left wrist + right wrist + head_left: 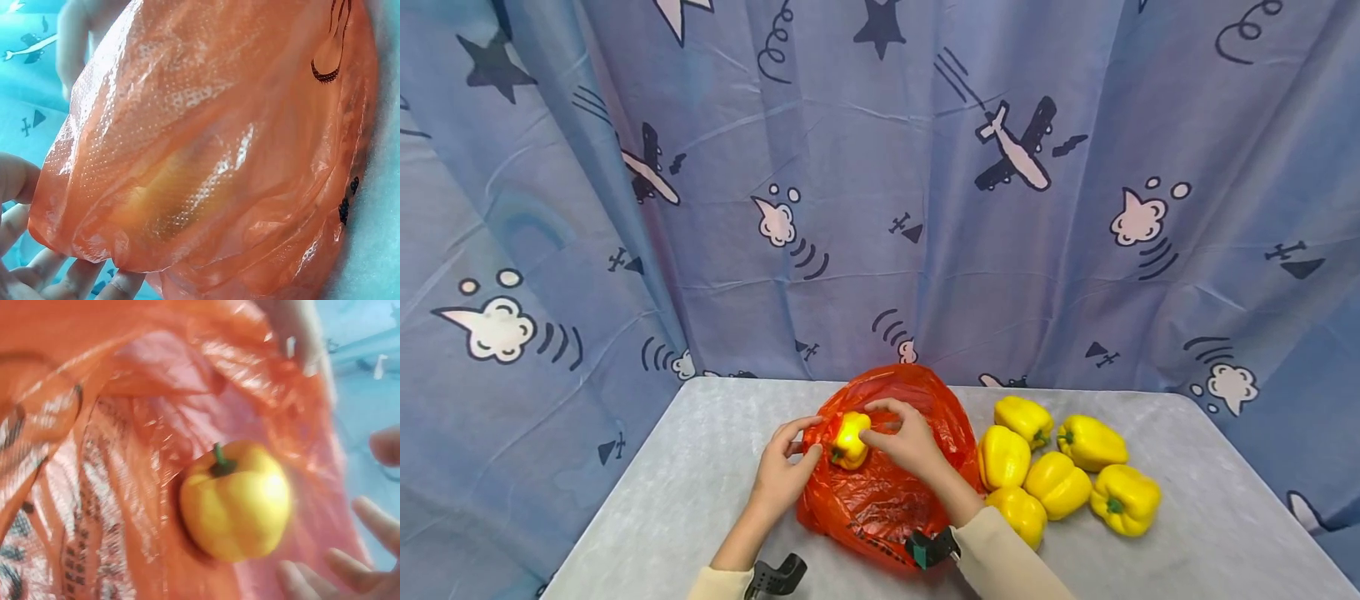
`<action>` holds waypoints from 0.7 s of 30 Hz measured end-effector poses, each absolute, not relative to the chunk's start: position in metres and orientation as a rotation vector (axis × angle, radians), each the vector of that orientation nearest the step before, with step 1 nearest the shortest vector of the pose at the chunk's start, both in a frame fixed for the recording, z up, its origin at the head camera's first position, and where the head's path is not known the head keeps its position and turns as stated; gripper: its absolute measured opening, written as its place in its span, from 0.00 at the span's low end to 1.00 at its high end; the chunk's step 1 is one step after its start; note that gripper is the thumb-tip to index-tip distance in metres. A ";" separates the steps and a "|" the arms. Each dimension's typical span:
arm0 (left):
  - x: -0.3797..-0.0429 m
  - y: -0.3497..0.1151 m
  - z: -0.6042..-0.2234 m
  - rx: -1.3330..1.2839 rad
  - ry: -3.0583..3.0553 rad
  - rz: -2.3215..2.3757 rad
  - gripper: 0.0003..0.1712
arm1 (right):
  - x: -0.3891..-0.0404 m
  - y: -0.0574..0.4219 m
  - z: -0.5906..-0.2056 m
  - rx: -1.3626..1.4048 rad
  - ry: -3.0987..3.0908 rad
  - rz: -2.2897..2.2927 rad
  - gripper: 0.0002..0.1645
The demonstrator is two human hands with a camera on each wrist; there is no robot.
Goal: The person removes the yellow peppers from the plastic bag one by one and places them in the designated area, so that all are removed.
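Observation:
A red plastic bag (887, 492) lies with its mouth spread on the table, and one yellow bell pepper (850, 440) with a green stem is inside it. My left hand (786, 471) holds the bag's left rim between thumb and fingers. In the left wrist view the pepper shows only as a yellow patch through the bag (206, 125). Over the mouth, beside the pepper, is my right hand (910, 437). Its fingers are spread and apart from the pepper (237, 503) in the right wrist view.
Several yellow bell peppers (1058, 485) sit grouped on the table right of the bag, the nearest ones close against it. The pale table (700, 467) ends at a blue patterned curtain (865, 208) behind and at the sides.

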State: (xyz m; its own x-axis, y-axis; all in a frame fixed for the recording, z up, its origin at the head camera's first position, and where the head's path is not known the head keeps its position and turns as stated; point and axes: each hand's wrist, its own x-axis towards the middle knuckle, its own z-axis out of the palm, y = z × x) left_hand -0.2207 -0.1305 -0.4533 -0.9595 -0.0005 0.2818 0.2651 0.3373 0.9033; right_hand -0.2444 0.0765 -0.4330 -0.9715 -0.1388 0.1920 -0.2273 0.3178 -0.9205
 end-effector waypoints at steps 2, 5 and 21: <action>-0.221 -0.130 -0.453 -0.240 -2.369 -1.666 0.22 | -0.249 0.074 -0.438 0.332 -2.502 1.772 0.23; -0.221 -0.129 -0.453 -0.241 -2.369 -1.666 0.22 | -0.254 0.069 -0.444 0.313 -2.540 1.754 0.23; -0.224 -0.129 -0.456 -0.290 -2.347 -1.671 0.21 | -0.267 0.056 -0.471 0.372 -2.555 1.754 0.30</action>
